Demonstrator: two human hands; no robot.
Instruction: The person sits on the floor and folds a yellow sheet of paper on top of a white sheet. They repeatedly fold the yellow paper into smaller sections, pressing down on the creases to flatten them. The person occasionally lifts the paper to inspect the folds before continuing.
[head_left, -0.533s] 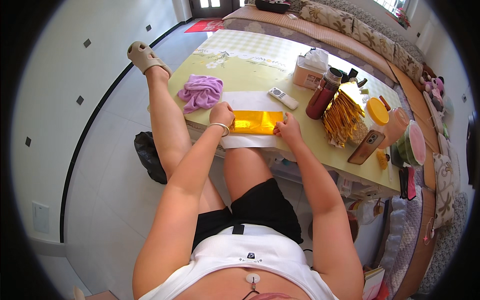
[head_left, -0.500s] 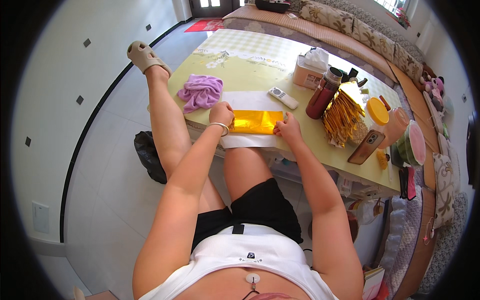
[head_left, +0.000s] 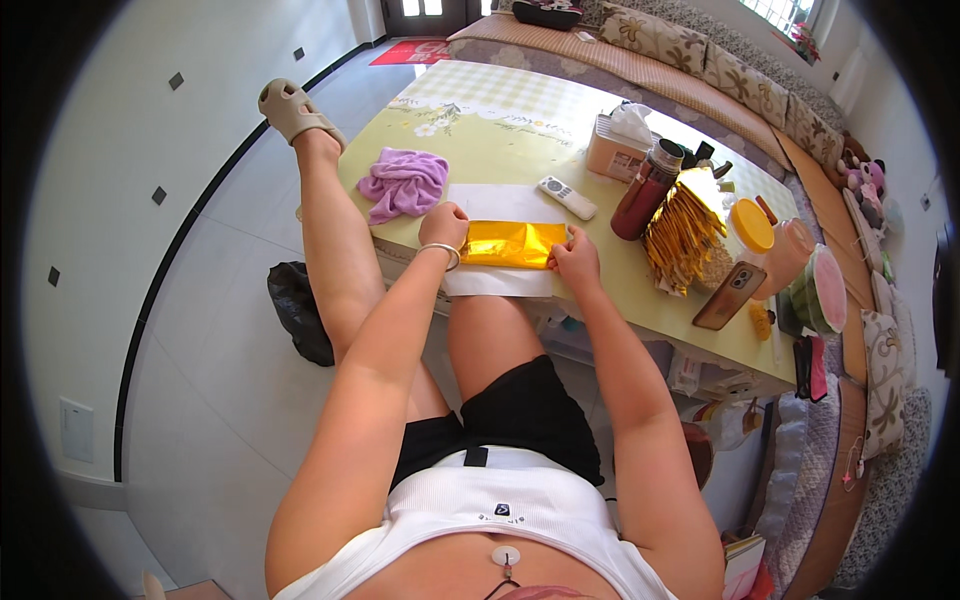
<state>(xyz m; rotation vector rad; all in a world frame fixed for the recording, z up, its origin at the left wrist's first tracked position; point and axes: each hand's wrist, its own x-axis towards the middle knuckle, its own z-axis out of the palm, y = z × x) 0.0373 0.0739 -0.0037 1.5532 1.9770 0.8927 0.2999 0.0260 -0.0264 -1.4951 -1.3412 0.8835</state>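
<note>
A shiny gold foil sheet, folded into a long strip, lies across white paper at the table's near edge. My left hand, with a bangle at the wrist, is closed on the strip's left end. At its right end, my right hand pinches the foil near the lower corner. The foil stretches nearly flat between both hands. Some of the fingertips are hidden.
A purple cloth lies left of the paper, and a white remote control beyond it. To the right stand a dark red thermos, a bundle of folded gold foil, a tissue box, a propped phone and a yellow-lidded jar.
The view has shifted very slightly. Both hands stay at the ends of the gold foil sheet, which keeps its place on the paper.
</note>
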